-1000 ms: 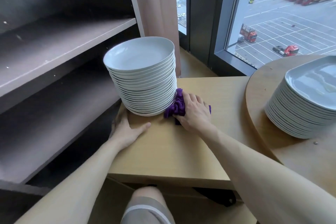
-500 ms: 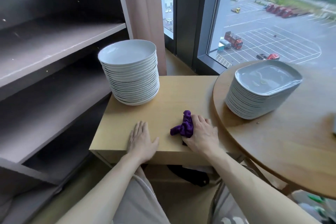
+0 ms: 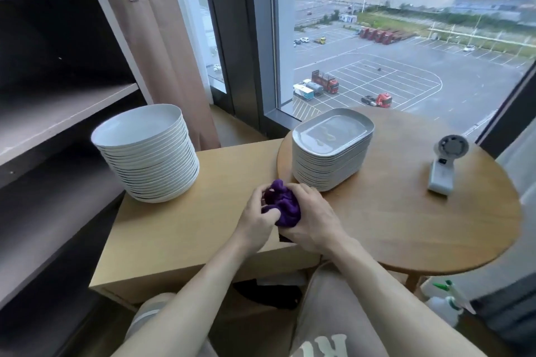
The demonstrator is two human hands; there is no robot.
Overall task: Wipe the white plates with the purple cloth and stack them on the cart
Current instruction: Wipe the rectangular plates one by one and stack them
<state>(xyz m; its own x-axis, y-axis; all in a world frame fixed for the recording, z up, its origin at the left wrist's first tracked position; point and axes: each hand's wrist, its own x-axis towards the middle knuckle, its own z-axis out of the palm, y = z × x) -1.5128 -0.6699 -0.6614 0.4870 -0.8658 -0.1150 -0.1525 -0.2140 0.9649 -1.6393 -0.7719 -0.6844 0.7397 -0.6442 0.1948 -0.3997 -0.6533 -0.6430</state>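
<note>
The crumpled purple cloth [image 3: 282, 204] is bunched over the pale rectangular wooden worktop [image 3: 179, 229], and much of it is hidden by curled fingers. It is gripped from either side by the left hand [image 3: 255, 220] and the right hand [image 3: 311, 223]. A stack of round white plates [image 3: 150, 153] is seen at that worktop's far left. A stack of rounded-rectangular white plates [image 3: 330, 148] is borne by the round wooden worktop [image 3: 406, 211].

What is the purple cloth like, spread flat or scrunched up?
Scrunched up: the purple cloth is balled between the left hand and right hand.
</note>
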